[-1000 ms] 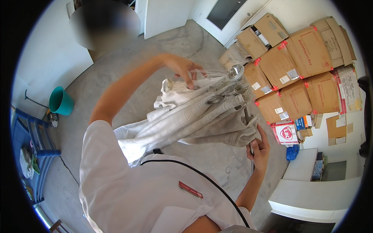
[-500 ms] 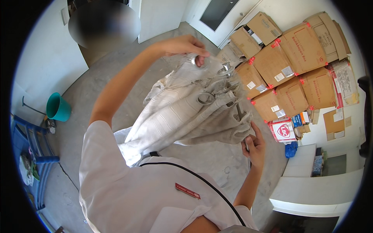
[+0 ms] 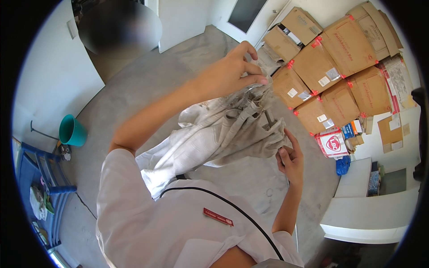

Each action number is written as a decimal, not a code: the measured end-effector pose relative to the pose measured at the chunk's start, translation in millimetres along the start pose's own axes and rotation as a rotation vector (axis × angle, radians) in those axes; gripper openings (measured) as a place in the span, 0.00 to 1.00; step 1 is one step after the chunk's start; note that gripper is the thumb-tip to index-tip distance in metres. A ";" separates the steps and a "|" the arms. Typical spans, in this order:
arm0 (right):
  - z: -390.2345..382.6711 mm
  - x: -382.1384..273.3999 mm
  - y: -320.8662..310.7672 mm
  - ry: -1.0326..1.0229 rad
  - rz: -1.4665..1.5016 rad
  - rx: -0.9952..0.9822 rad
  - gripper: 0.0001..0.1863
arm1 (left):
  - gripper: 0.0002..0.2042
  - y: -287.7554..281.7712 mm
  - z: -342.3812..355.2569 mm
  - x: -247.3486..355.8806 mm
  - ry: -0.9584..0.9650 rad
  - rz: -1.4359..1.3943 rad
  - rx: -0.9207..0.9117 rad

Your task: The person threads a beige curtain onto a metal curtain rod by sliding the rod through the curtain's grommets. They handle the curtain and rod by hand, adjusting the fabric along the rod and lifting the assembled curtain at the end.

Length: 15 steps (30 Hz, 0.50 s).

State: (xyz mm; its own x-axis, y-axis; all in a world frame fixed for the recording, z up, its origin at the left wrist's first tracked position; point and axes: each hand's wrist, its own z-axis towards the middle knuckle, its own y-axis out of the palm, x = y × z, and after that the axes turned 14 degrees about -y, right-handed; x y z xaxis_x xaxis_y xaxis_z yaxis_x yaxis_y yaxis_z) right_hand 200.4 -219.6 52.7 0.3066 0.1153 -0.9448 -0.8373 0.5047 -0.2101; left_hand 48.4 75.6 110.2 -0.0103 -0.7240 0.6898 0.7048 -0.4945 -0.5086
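Observation:
A pale grey-white curtain with metal eyelets hangs bunched in front of my chest. My left hand reaches across its far top edge, thumb and fingers pinching the cloth near an eyelet. One eyelet ring shows in the folds nearer me. A short length of thin curtain rod shows among the bunched folds. At the curtain's right end, my right hand is closed, with its forefinger stretched up along the cloth. The rod appears to run through this grip, and a thin pale line continues beside the forearm. The fingers partly hide it.
Taped cardboard boxes are stacked at the far right, with a blue bag below. A white cabinet stands at the right. On the left are a teal bucket and a blue chair. A white door is behind.
My left hand has moved right and a little nearer along the top edge, gathering the curtain closer to my right hand. The eyelets are more bunched. My right hand stays nearly in place.

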 end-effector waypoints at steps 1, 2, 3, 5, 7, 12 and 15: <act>-0.1 -0.6 -0.1 0.000 0.002 -0.005 0.31 | 0.16 4.1 -7.3 -6.3 -0.010 -0.037 0.038; 0.1 -0.1 0.1 0.009 0.012 -0.007 0.31 | 0.16 7.1 -13.8 -10.5 -0.060 -0.143 0.059; 0.5 0.7 0.6 0.018 0.021 -0.008 0.31 | 0.17 9.3 -20.4 -14.8 -0.110 -0.249 0.081; 2.2 3.8 0.2 0.027 0.039 -0.017 0.31 | 0.20 10.0 -31.1 -31.2 -0.256 -0.394 -0.013; 3.2 6.9 -2.6 0.029 0.045 -0.033 0.32 | 0.24 8.9 -40.4 -57.0 -0.435 -0.424 -0.246; 5.8 5.4 -4.0 -0.005 0.057 -0.049 0.33 | 0.36 21.4 -54.1 -138.5 -0.492 -0.126 -0.534; 4.2 3.8 -8.2 -0.006 0.063 -0.033 0.33 | 0.34 2.4 -51.2 -147.2 -0.426 -0.122 -0.533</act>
State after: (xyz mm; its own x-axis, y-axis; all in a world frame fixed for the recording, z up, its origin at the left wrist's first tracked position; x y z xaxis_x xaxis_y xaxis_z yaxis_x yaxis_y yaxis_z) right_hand 210.4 -219.7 51.9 0.2551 0.1512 -0.9550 -0.8694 0.4682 -0.1581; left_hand 15.2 156.5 -19.0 0.2888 -0.4502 0.8449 0.2708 -0.8080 -0.5232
